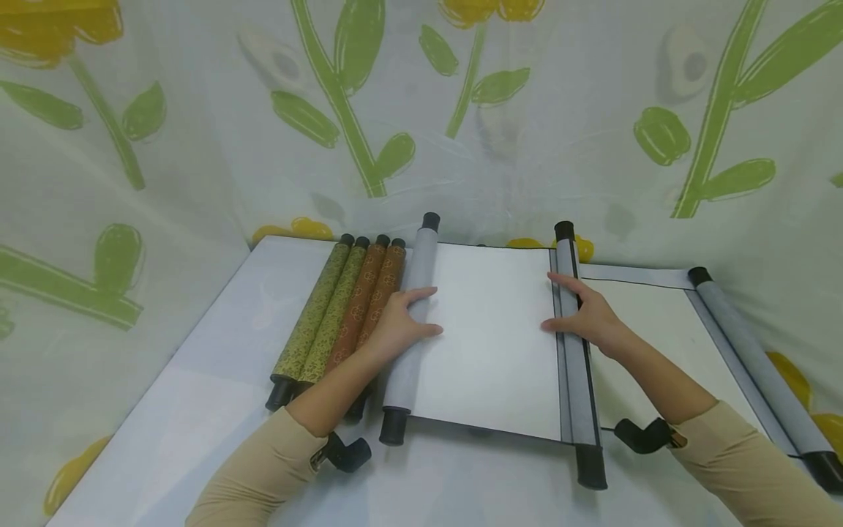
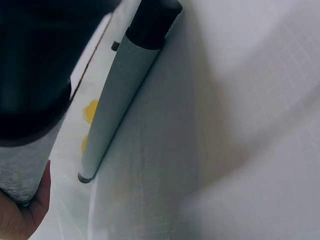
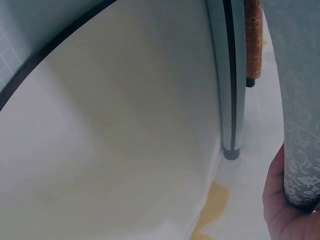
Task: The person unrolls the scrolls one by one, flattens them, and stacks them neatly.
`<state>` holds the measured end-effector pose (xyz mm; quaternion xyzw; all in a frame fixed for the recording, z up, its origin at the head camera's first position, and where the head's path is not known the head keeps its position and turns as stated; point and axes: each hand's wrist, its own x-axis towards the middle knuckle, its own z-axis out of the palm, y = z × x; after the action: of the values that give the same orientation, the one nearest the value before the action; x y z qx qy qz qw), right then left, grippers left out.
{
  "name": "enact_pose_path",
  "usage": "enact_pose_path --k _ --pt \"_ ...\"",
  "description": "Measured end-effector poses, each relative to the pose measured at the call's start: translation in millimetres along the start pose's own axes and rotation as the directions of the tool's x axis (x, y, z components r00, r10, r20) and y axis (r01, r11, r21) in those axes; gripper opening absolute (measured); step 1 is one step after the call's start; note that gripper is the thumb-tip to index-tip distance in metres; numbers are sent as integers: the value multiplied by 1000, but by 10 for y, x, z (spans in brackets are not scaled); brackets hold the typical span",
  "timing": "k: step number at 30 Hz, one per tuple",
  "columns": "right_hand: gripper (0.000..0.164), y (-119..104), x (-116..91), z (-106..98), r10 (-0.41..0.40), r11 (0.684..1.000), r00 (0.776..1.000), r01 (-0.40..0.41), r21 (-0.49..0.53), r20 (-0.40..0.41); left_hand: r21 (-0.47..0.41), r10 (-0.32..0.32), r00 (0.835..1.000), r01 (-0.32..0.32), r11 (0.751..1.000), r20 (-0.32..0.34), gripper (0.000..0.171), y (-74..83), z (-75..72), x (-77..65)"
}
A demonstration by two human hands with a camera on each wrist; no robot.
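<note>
The partly unrolled scroll (image 1: 490, 337) lies over the white table (image 1: 217, 351), its blank sheet stretched between the two hands. The left hand (image 1: 403, 322) grips the scroll's left roll (image 1: 399, 377) around its middle, thumb and fingers curled about it, while the right hand (image 1: 593, 316) holds the right roll (image 1: 582, 402) likewise. Brown rolled scrolls (image 1: 361, 307) lie just left, and another unrolled scroll (image 1: 648, 322) to the right.
</note>
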<state>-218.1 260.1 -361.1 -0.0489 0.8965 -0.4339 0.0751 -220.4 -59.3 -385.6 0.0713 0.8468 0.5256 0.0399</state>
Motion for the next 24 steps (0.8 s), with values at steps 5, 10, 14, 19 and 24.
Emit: enact_pose_path --k 5,10,14,19,24 --pt "91 7 -12 -15 -7 1000 1000 7 10 2 11 29 1000 -29 1000 0 65 4 -16 2" --pt "89 5 -35 -29 -6 1000 1000 6 3 12 5 43 999 -43 999 1 67 6 -52 3" --pt "87 -2 -39 -40 -13 1000 1000 13 -9 19 3 46 999 -46 999 10 69 -12 -72 20" --pt "85 24 -43 -59 -21 1000 999 21 -10 27 7 69 997 -69 998 21 65 -49 -81 26" --pt "80 68 -49 -78 -27 999 999 27 23 26 13 89 996 -90 996 14 61 -73 -84 26"
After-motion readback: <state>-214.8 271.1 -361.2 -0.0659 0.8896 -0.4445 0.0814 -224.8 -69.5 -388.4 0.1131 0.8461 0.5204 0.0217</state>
